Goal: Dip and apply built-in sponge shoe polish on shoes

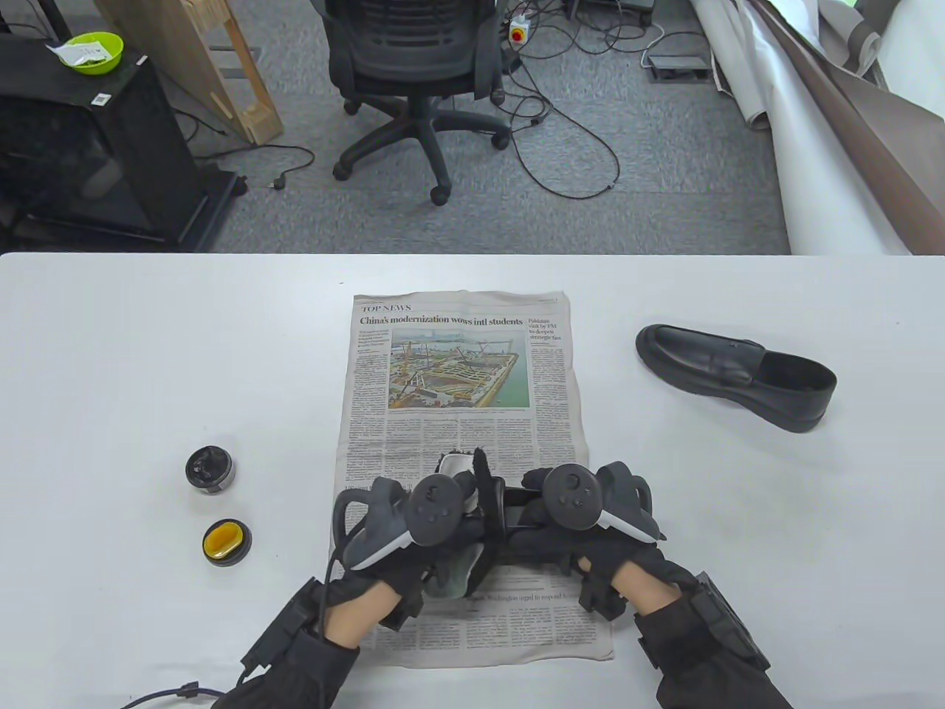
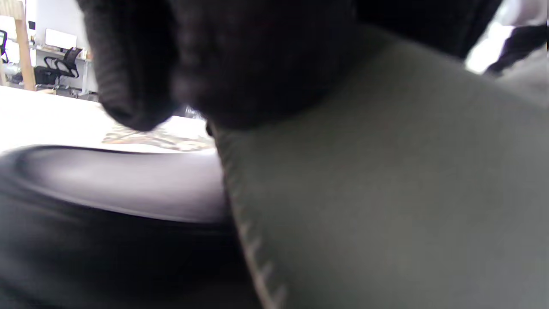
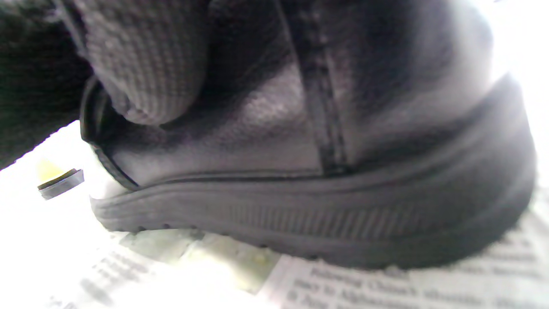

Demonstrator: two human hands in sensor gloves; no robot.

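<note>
A black shoe (image 1: 517, 508) stands on the newspaper (image 1: 458, 369) near the table's front, mostly covered by both hands. My left hand (image 1: 435, 521) grips it from the left; in the left wrist view a gloved finger (image 2: 137, 64) lies over black leather (image 2: 107, 193) and the shoe's grey lining (image 2: 386, 193). My right hand (image 1: 572, 528) holds the other end; its fingers (image 3: 146, 56) rest on the top edge of the heel (image 3: 321, 150). The open polish tin (image 1: 210, 470) and its lid with the yellow sponge (image 1: 227, 542) lie to the left, apart from both hands.
The second black shoe (image 1: 738, 377) lies on the bare table to the right of the newspaper. The lid also shows, blurred, in the right wrist view (image 3: 60, 180). An office chair (image 1: 413, 66) and floor cables lie beyond the table's far edge.
</note>
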